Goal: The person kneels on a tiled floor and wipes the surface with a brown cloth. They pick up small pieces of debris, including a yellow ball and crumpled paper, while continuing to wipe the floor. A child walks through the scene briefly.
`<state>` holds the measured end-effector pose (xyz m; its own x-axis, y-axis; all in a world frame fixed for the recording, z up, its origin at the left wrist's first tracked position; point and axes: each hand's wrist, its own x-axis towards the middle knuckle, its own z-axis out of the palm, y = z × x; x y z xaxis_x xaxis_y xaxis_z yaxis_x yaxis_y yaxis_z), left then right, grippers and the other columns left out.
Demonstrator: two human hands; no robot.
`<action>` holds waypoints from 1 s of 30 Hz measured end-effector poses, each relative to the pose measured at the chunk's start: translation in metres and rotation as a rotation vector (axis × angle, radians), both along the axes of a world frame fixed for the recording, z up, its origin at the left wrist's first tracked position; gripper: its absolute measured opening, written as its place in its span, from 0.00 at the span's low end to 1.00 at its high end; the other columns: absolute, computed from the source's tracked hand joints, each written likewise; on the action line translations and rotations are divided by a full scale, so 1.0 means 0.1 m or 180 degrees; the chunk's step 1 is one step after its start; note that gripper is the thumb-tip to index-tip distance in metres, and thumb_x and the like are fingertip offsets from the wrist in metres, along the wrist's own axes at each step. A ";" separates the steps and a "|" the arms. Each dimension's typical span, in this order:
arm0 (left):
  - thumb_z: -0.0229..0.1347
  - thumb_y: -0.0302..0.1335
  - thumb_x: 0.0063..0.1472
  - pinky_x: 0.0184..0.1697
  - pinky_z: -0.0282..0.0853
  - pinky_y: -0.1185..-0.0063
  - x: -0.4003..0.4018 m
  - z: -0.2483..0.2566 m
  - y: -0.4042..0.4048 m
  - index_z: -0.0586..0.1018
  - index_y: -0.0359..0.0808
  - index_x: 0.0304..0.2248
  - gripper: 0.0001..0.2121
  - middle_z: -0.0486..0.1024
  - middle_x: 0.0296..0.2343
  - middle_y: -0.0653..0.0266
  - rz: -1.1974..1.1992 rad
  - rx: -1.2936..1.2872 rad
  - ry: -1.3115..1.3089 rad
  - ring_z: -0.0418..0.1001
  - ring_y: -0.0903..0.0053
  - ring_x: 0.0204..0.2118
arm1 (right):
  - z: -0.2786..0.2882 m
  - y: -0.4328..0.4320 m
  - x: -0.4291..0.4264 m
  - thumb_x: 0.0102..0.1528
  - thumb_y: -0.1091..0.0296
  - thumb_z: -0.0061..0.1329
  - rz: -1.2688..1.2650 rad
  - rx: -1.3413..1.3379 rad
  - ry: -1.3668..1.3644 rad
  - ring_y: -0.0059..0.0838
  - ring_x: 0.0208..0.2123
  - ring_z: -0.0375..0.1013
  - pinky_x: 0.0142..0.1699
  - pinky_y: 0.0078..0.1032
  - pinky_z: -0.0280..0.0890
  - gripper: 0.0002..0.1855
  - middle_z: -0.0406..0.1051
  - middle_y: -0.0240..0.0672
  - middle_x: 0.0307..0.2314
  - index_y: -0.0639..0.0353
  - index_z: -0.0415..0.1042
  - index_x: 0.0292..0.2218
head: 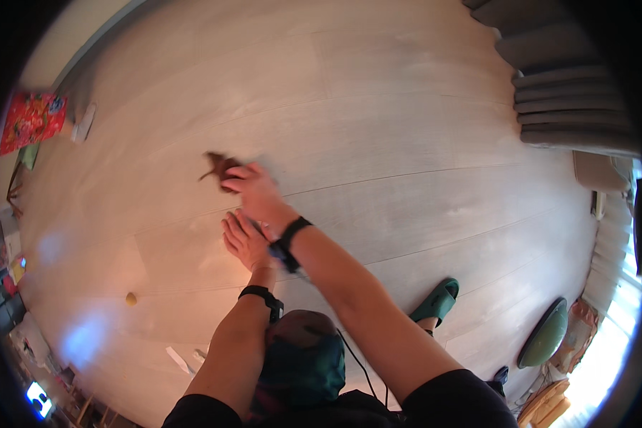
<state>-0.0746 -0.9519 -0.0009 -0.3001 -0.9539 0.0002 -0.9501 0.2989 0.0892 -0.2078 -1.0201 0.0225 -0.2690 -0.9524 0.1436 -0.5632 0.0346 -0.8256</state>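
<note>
A small dark-brown object with thin pointed ends is blurred, and its exact kind is unclear. The fingers of my right hand close over its near side, above the pale wood-look floor. Just below and slightly left of it is my left hand, palm down, fingers a little apart, holding nothing I can see. The two hands nearly overlap around the right wrist. Each wrist wears a black band; a dark device is on the right one. Between my forearms shows a knee in dark patterned cloth.
A small yellow ball lies on the floor at left. A green slipper is on my foot. A green half-dome balance trainer leans at right, below a dark grey curtain. Red floral cloth hangs at far left.
</note>
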 end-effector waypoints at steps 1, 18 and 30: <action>0.45 0.47 0.66 0.68 0.37 0.57 -0.01 -0.04 0.00 0.52 0.33 0.65 0.36 0.48 0.65 0.52 -0.0090 -0.0008 0.0051 0.40 0.54 0.69 | 0.07 -0.16 -0.04 0.49 0.82 0.48 0.0153 -0.0051 -0.0346 0.45 0.50 0.68 0.56 0.38 0.64 0.24 0.73 0.39 0.47 0.53 0.76 0.48; 0.39 0.45 0.69 0.68 0.37 0.56 -0.24 0.03 0.07 0.50 0.31 0.65 0.34 0.45 0.66 0.48 -0.0025 0.0135 -0.0018 0.39 0.52 0.69 | -0.03 5.74 -3.13 0.51 0.69 0.44 -0.7004 0.0861 -0.1019 0.43 0.40 0.77 0.37 0.36 0.75 0.29 0.75 0.45 0.46 0.65 0.69 0.55; 0.39 0.44 0.68 0.68 0.36 0.54 -0.12 0.15 0.01 0.50 0.27 0.64 0.34 0.45 0.65 0.43 -0.0025 0.0073 -0.0130 0.39 0.47 0.68 | -0.39 -0.03 -3.44 0.50 0.75 0.43 -0.1976 -0.0014 0.2043 0.49 0.44 0.74 0.47 0.45 0.69 0.23 0.75 0.46 0.42 0.58 0.72 0.49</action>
